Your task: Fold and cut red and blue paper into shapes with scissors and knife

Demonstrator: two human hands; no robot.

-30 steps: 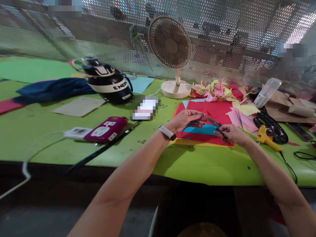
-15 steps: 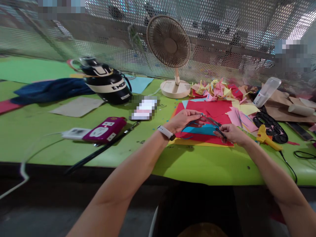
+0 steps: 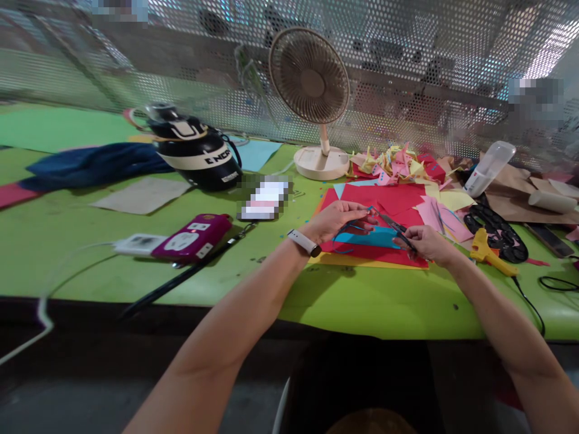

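Observation:
My right hand is closed around the handles of a pair of scissors, whose blades point left toward my other hand. Between the fingertips of my left hand is pinched a thin blue paper strip, close to the scissor tips. A watch with a pale band is on my left wrist. Beneath both hands lie a blue paper piece, red paper sheets and a yellow sheet on the green table. My left fingers partly hide the strip.
A fan stands behind the papers, beside a heap of pink and yellow scraps. To the right lie a yellow glue gun, a black tray and a clear bottle. Leftward are a phone, purple power strip and black jug.
The scissors have shifted slightly, and their blades look closer together than before. Both hands stay in nearly the same place, the left one still pinching the strip.

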